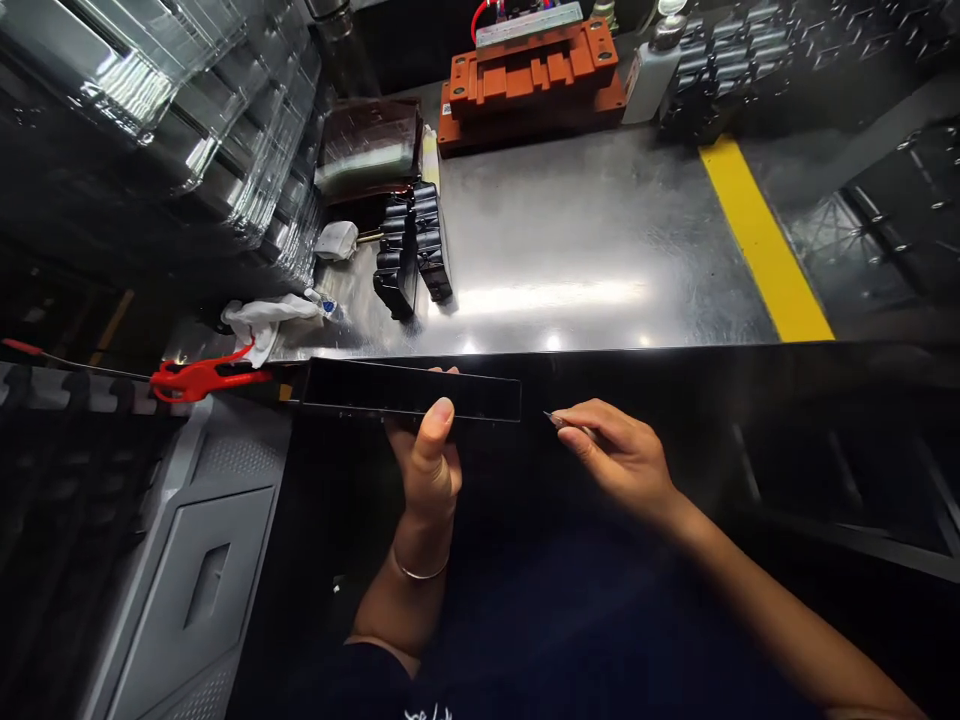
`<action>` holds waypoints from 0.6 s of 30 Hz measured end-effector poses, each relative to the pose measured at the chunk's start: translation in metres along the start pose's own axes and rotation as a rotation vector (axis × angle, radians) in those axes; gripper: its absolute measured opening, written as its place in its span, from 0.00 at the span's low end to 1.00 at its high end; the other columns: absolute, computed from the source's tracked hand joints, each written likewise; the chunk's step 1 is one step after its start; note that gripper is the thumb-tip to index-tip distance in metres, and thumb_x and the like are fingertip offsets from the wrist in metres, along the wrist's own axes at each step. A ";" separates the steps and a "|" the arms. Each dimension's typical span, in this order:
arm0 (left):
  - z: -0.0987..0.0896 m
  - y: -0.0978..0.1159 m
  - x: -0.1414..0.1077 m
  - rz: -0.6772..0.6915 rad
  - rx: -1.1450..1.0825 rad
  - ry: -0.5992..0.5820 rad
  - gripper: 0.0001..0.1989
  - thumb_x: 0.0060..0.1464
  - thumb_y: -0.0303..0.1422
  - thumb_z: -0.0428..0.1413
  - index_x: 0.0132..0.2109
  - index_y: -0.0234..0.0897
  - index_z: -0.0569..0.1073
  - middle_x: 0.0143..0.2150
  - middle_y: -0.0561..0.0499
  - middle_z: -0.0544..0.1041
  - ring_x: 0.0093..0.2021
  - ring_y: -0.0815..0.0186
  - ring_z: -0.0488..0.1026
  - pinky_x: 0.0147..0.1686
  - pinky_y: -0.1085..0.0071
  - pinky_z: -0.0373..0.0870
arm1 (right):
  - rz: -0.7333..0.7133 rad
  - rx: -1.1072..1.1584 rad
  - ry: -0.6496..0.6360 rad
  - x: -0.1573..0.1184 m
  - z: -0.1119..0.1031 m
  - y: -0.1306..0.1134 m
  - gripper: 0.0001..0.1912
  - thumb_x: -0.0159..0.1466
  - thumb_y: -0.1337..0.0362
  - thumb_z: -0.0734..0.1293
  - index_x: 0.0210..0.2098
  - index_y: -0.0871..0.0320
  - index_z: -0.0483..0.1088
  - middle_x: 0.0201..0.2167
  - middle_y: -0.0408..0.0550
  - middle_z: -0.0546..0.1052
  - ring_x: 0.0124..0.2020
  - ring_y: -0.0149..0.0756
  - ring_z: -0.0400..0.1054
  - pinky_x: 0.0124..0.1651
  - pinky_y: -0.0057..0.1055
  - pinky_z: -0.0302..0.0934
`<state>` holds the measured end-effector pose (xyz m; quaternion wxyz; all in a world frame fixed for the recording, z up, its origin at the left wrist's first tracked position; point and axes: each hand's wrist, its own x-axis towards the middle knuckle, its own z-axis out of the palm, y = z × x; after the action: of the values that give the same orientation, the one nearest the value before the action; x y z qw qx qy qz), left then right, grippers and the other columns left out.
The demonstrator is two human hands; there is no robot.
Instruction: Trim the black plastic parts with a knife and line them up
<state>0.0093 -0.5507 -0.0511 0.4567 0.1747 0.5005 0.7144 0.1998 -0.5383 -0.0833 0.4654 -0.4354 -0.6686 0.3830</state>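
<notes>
one long black piece (405, 388) is held up at the near edge of the steel table (555, 230), its length running roughly from 9 to 3 o'clock. one left hand (431, 460) grips it from 6 o'clock, thumb on the near face and fingers closed behind it; one thin bangle (421, 574) circles that wrist. just off the piece's 3 o'clock end, apart from it, one right hand (622, 455) pinches one small pointed tool (553, 419) between thumb and fingers, the tip aimed towards 9 o'clock. measured from the black piece, two ridged black parts (432, 240) stand side by side at 12 o'clock on the table, and one orange-brown fixture (532, 85) sits at 1 o'clock. one white bottle (649, 85) is right beside that fixture, between 1 and 2, and one yellow strip (765, 240) crosses the table at 2. at 9 o'clock is one red-handled tool (196, 380), at 10 one crumpled white cloth (279, 313). a stack of plastic-wrapped trays (217, 130), too glossy to count, rises between 10 and 11; one grey bin (206, 570) is at 8.
</notes>
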 end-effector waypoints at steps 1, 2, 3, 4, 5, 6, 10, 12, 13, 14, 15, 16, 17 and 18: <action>0.001 -0.003 -0.001 0.005 -0.007 -0.008 0.17 0.46 0.36 0.65 0.45 0.43 0.75 0.44 0.54 0.77 0.51 0.59 0.74 0.53 0.61 0.71 | -0.093 -0.004 -0.036 0.003 -0.002 -0.008 0.07 0.62 0.69 0.68 0.39 0.56 0.76 0.31 0.46 0.78 0.31 0.29 0.72 0.31 0.26 0.66; 0.002 -0.006 -0.002 0.022 -0.017 -0.016 0.17 0.46 0.35 0.66 0.45 0.44 0.75 0.44 0.54 0.77 0.50 0.59 0.75 0.52 0.61 0.72 | -0.155 -0.007 -0.063 0.006 -0.003 -0.014 0.08 0.61 0.70 0.68 0.40 0.56 0.76 0.31 0.47 0.77 0.31 0.29 0.71 0.31 0.26 0.67; 0.003 -0.008 -0.004 0.043 -0.022 -0.022 0.18 0.46 0.34 0.66 0.46 0.44 0.74 0.43 0.54 0.77 0.49 0.59 0.76 0.51 0.61 0.72 | -0.189 -0.012 -0.081 0.009 -0.004 -0.018 0.09 0.61 0.71 0.68 0.40 0.56 0.76 0.30 0.47 0.77 0.31 0.29 0.71 0.30 0.26 0.67; 0.003 -0.009 -0.005 0.053 -0.012 -0.030 0.20 0.46 0.33 0.66 0.47 0.45 0.74 0.43 0.54 0.77 0.48 0.59 0.76 0.51 0.61 0.72 | -0.199 -0.021 -0.098 0.011 -0.005 -0.019 0.09 0.61 0.71 0.68 0.40 0.57 0.76 0.30 0.47 0.77 0.30 0.29 0.71 0.30 0.26 0.67; 0.004 -0.009 -0.006 0.057 0.006 -0.037 0.21 0.46 0.33 0.66 0.48 0.45 0.74 0.44 0.53 0.77 0.49 0.59 0.76 0.51 0.60 0.72 | -0.196 -0.031 -0.110 0.013 -0.005 -0.019 0.09 0.61 0.70 0.68 0.40 0.57 0.77 0.29 0.47 0.77 0.29 0.29 0.71 0.29 0.26 0.67; 0.003 -0.008 -0.008 0.059 0.028 -0.045 0.21 0.46 0.34 0.66 0.49 0.44 0.73 0.44 0.52 0.77 0.49 0.58 0.76 0.51 0.60 0.72 | -0.185 -0.039 -0.118 0.015 -0.006 -0.018 0.08 0.61 0.70 0.68 0.40 0.56 0.77 0.29 0.47 0.77 0.29 0.29 0.71 0.29 0.26 0.67; -0.001 -0.002 -0.014 -0.044 0.009 -0.180 0.25 0.44 0.34 0.66 0.51 0.43 0.70 0.46 0.50 0.77 0.49 0.57 0.75 0.49 0.60 0.73 | -0.101 -0.115 -0.027 0.025 -0.008 -0.004 0.06 0.62 0.67 0.68 0.37 0.56 0.78 0.30 0.47 0.78 0.30 0.30 0.71 0.30 0.28 0.67; -0.002 -0.001 -0.016 -0.192 -0.026 -0.310 0.29 0.43 0.37 0.66 0.53 0.43 0.68 0.45 0.49 0.76 0.46 0.56 0.76 0.45 0.59 0.74 | -0.049 -0.154 0.031 0.028 -0.011 0.000 0.05 0.62 0.66 0.68 0.36 0.55 0.78 0.30 0.47 0.78 0.29 0.30 0.71 0.30 0.28 0.66; -0.001 -0.001 -0.015 -0.255 -0.026 -0.348 0.30 0.42 0.39 0.66 0.53 0.42 0.68 0.44 0.49 0.76 0.44 0.56 0.76 0.42 0.59 0.75 | -0.028 -0.160 0.029 0.029 -0.014 0.000 0.05 0.62 0.65 0.68 0.36 0.55 0.78 0.30 0.47 0.78 0.29 0.30 0.71 0.30 0.28 0.66; -0.001 -0.003 -0.014 -0.301 -0.012 -0.356 0.30 0.41 0.41 0.65 0.52 0.41 0.68 0.42 0.48 0.76 0.40 0.57 0.76 0.39 0.60 0.75 | -0.021 -0.150 -0.004 0.028 -0.017 -0.003 0.05 0.62 0.65 0.68 0.36 0.55 0.78 0.30 0.47 0.78 0.29 0.30 0.71 0.30 0.28 0.66; 0.000 -0.004 -0.011 -0.334 0.010 -0.339 0.29 0.42 0.44 0.65 0.50 0.39 0.69 0.39 0.49 0.75 0.36 0.59 0.76 0.36 0.62 0.74 | -0.028 -0.130 -0.068 0.026 -0.020 -0.006 0.06 0.62 0.65 0.68 0.37 0.54 0.77 0.30 0.47 0.78 0.29 0.30 0.71 0.29 0.27 0.66; 0.000 -0.007 -0.007 -0.361 0.027 -0.306 0.28 0.42 0.46 0.64 0.47 0.37 0.69 0.35 0.49 0.75 0.32 0.62 0.74 0.33 0.64 0.73 | -0.047 -0.103 -0.152 0.024 -0.023 -0.011 0.06 0.62 0.65 0.68 0.38 0.54 0.77 0.29 0.47 0.78 0.29 0.30 0.71 0.29 0.27 0.66; 0.001 -0.009 -0.002 -0.390 0.038 -0.271 0.26 0.43 0.48 0.63 0.44 0.36 0.70 0.32 0.51 0.73 0.29 0.65 0.72 0.31 0.67 0.71 | -0.078 -0.074 -0.243 0.021 -0.026 -0.016 0.06 0.62 0.66 0.68 0.38 0.55 0.77 0.29 0.47 0.77 0.28 0.30 0.71 0.28 0.26 0.66; 0.001 -0.012 0.002 -0.422 0.044 -0.244 0.25 0.43 0.50 0.63 0.41 0.35 0.69 0.29 0.52 0.71 0.26 0.68 0.70 0.29 0.69 0.69 | -0.114 -0.047 -0.325 0.018 -0.028 -0.021 0.07 0.62 0.67 0.68 0.39 0.55 0.77 0.28 0.46 0.77 0.27 0.29 0.71 0.28 0.25 0.66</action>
<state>0.0148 -0.5475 -0.0612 0.6489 0.1611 0.4826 0.5657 0.2182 -0.5250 -0.0513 0.3620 -0.3398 -0.7675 0.4056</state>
